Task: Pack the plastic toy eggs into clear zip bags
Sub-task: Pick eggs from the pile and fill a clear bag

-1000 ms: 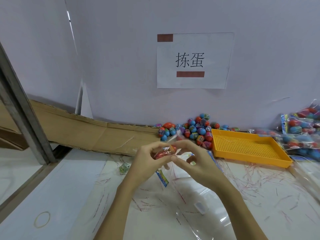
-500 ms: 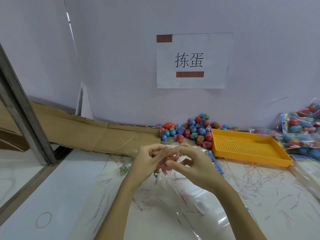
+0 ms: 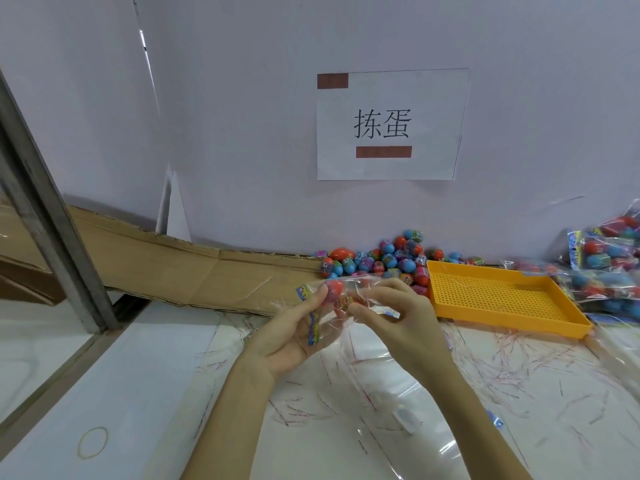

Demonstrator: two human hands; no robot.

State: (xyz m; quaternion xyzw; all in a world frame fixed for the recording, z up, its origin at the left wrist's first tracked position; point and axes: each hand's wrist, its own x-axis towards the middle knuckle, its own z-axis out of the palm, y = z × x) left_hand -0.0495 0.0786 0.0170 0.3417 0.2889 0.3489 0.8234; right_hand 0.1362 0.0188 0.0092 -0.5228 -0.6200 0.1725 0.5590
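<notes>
Both hands hold a clear bag above the table, so the filling step looks under way. The left hand cups it from below, fingers curled round a red egg through the film; the right hand pinches the bag's other side. Next, I judge, comes another egg from the heap at 12 o'clock, which would need one hand freed. An orange tray sits at 2 o'clock, filled bags at 3, cardboard at 10. A paper sign hangs on the wall.
</notes>
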